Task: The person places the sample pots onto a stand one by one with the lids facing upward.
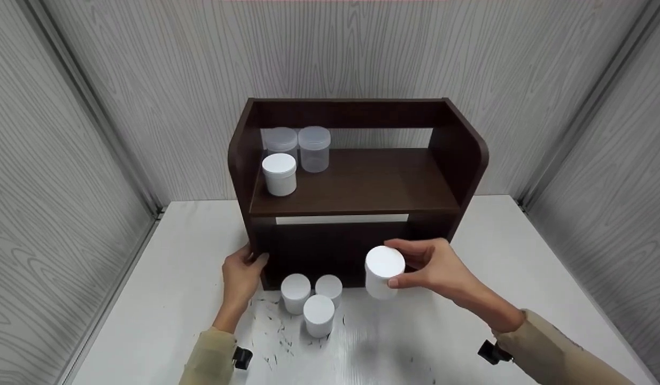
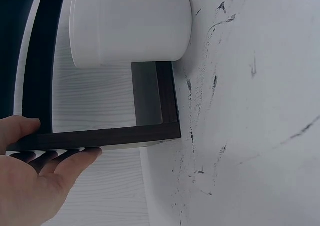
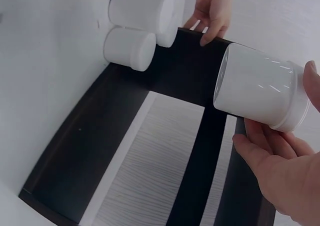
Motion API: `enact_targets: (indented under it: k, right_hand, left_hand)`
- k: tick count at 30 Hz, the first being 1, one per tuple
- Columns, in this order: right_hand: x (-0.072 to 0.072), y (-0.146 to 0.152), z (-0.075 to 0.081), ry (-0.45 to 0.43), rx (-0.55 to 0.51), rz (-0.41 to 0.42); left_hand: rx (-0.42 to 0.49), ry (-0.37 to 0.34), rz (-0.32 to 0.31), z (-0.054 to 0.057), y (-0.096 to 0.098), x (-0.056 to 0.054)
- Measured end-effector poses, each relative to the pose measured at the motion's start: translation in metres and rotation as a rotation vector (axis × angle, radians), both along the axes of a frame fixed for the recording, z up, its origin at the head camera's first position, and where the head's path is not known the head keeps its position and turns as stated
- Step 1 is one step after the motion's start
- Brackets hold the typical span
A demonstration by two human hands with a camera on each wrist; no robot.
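In the head view my right hand (image 1: 439, 270) pinches a white lidded jar (image 1: 382, 283) between thumb and fingers, in front of the dark brown shelf's (image 1: 372, 184) lower opening. The right wrist view shows the thumb on the lid end of that jar (image 3: 255, 86). My left hand (image 1: 241, 275) grips the shelf's left side panel (image 2: 110, 136), thumb on the inner face and fingers on the outer. Three white lidded jars (image 1: 318, 315) stand grouped on the table, close to the shelf's lower front edge and just right of the left hand.
On the upper shelf board, at the left, one white jar (image 1: 280, 179) stands in front of two translucent lidded jars (image 1: 315, 155). The white table (image 1: 196, 235) bears dark scuff marks near the front. Grey wood-grain panels (image 1: 351, 48) enclose the back and sides.
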State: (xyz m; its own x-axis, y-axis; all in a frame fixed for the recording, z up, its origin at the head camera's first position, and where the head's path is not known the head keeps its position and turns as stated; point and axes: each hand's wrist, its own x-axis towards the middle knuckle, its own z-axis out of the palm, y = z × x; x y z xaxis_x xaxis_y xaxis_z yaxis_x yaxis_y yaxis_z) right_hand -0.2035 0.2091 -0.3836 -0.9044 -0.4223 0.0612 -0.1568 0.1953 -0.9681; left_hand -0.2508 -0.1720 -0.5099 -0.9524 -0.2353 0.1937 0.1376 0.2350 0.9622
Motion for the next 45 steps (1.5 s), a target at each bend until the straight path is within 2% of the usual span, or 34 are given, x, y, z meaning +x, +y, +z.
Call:
enact_targets:
  k: [10,20,32,37,45]
  right_hand:
    - [-0.006,-0.016,0.029,-0.010,-0.036,0.013]
    - [-0.018,-0.030,0.049,0.035,-0.054,0.009]
    - [-0.050,-0.051,0.073,0.084,-0.080,-0.038]
    - [-0.063,-0.061,0.081,0.073,-0.118,-0.041]
    - [-0.087,-0.078,0.090,0.057,-0.128,-0.074]
  left_hand:
    - [0.000,-0.001,0.006,0.000,0.000,0.001]
    - [-0.005,0.013,0.001,0.001,0.000,0.001]
    - [-0.015,-0.003,0.015,0.001,0.000,0.001]
    - [-0.022,-0.006,0.016,0.000,-0.001,0.001]
    - [-0.006,0.026,-0.013,0.001,-0.001,0.002]
